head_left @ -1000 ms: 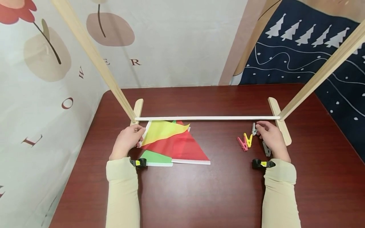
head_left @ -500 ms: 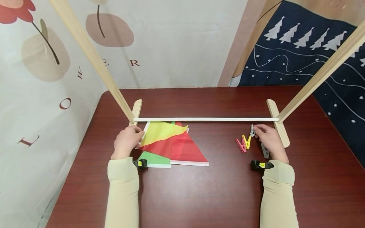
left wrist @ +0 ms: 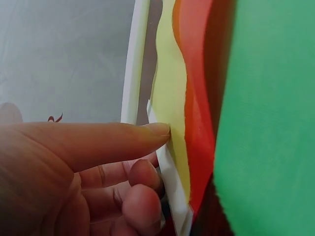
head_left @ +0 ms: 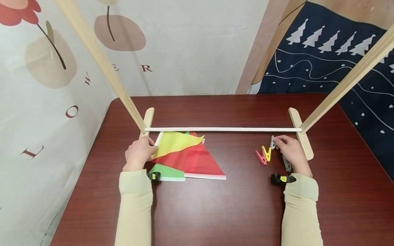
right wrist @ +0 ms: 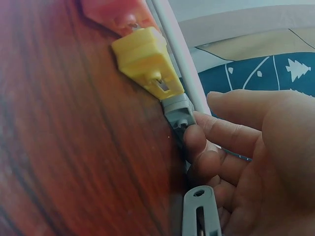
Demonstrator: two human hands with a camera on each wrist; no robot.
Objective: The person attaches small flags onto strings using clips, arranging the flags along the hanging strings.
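Note:
My left hand point(head_left: 138, 152) pinches the white edge of a yellow pennant point(head_left: 169, 141) between thumb and fingers; in the left wrist view the thumb lies on the yellow face. Beneath it on the table are a red pennant point(head_left: 200, 160) and a green pennant point(head_left: 167, 171), both with white borders. My right hand point(head_left: 290, 150) is beside a grey clothespin point(head_left: 273, 142), fingertips right at it and the thumb held apart in the right wrist view. A yellow clothespin point(head_left: 266, 154) and a pink clothespin point(head_left: 260, 158) line up beside it; another grey clothespin point(right wrist: 202, 211) lies under the palm.
A white rod point(head_left: 223, 129) runs low across the table point(head_left: 221, 212) between two wooden posts. The left post point(head_left: 104, 68) and right post point(head_left: 347, 78) stand on wooden feet. Printed cloth point(head_left: 191, 51) hangs behind.
My left hand has moved slightly right and its thumb now reaches over the pennant's edge. My right hand stays beside the grey clothespin.

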